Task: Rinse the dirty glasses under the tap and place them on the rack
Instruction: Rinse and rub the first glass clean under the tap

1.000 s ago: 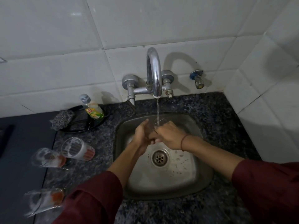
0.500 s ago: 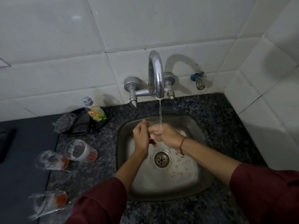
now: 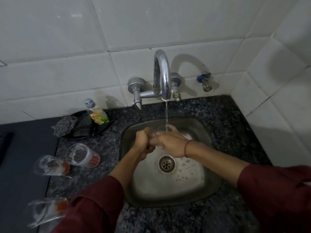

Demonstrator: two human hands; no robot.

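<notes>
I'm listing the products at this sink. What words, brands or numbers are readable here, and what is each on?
Bottle label: red logo on yellow-green, too blurred to read.
Glasses on the counter: red-orange print near the base, no legible words.
Tap and sink: no readable markings.

Both forearms reach forward, left hand [image 3: 144, 142] and right hand [image 3: 170, 144] meeting, fingers curled round a glass [image 3: 159, 130].
</notes>
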